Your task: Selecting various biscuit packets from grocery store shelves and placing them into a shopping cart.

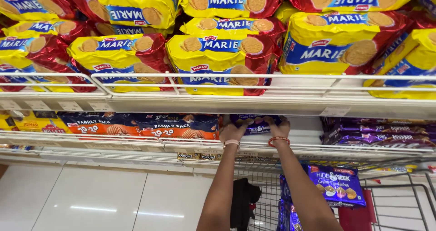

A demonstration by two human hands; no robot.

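Purple biscuit packet [255, 123] sits on the lower shelf [290, 145], at twelve o'clock from our trolley [399, 199]. Our left hand [232, 132] grips its left end and our right hand [279, 129] its right end, fingers curled closed around it. Orange family packs [141, 125] lie at nine o'clock.

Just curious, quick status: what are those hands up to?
Left hand and right hand both gripping purple biscuit pack on shelf. Nothing blocking.
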